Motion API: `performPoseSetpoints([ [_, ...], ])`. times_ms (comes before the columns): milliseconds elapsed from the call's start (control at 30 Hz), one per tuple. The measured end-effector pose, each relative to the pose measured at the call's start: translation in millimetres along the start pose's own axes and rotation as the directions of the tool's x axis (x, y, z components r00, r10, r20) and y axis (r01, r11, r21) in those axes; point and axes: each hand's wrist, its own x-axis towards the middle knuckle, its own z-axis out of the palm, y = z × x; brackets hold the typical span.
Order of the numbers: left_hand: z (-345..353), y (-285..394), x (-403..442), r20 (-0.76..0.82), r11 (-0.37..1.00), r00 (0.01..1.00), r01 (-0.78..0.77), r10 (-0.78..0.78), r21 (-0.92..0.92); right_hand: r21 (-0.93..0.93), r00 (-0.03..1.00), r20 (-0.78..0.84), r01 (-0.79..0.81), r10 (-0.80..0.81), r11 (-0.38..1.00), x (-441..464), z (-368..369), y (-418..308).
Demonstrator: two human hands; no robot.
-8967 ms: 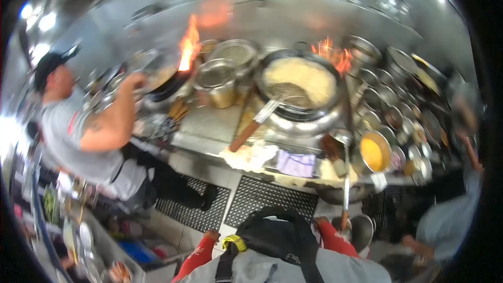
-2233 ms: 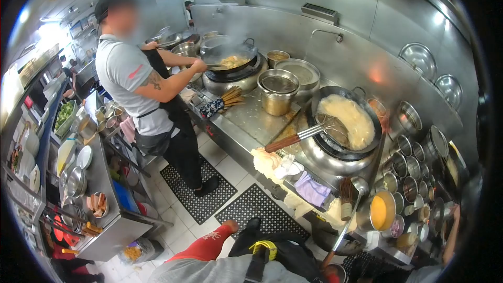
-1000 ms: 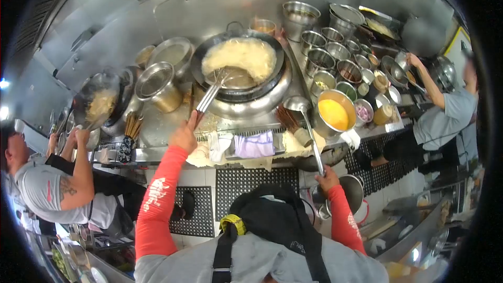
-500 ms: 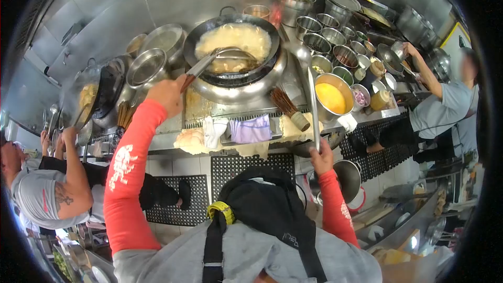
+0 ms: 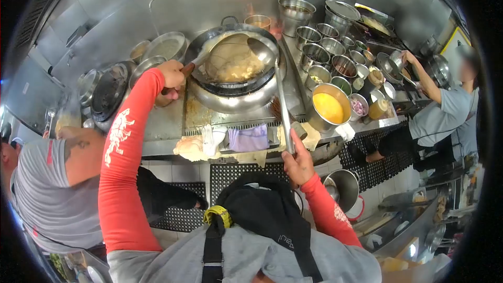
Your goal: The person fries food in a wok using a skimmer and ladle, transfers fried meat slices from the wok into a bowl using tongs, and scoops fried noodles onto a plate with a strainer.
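Observation:
My left hand (image 5: 171, 77) is wrapped round the wooden handle of a wire skimmer (image 5: 224, 56), whose round mesh lies over the large wok (image 5: 194, 48). Pale, bubbling liquid with light pieces of food (image 5: 250, 68) fills the wok. My right hand (image 5: 298, 161) grips the long metal handle of a ladle (image 5: 283, 110). The ladle's bowl is tilted over the wok's right side, close beside the skimmer. Whether either tool touches the liquid is hard to tell.
A pot of yellow liquid (image 5: 328, 107) stands right of the stove, beside several metal containers of ingredients. Cloths (image 5: 248, 139) lie along the front edge, and a bamboo brush (image 5: 297, 129) lies behind them. Co-workers stand at left (image 5: 57, 183) and right (image 5: 443, 107).
The ladle has swung left from beside the containers to over the wok. The skimmer's mesh has turned and risen. At left, the co-worker has leaned in and the food-filled wok there has gone from view.

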Motion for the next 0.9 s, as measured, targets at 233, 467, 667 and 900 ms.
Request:
performPoseSetpoints([
  [233,-2,-16,27,0.226,0.917,0.972,0.152,-0.07,-0.369,-0.376,0.985,-0.038,0.14,-0.166,0.916,92,25,34],
  [467,56,-9,30,0.281,0.616,0.958,0.254,-0.055,-0.745,-0.155,0.993,-0.078,0.078,-0.091,0.985,119,45,44],
  [667,83,6,37,0.37,0.332,0.921,0.313,0.123,-0.89,-0.159,0.998,0.037,-0.038,0.045,0.987,111,55,22],
  [900,87,-22,23,0.362,0.135,0.886,0.337,0.291,-0.932,-0.488,0.782,-0.022,0.536,-0.623,0.689,116,23,28],
])
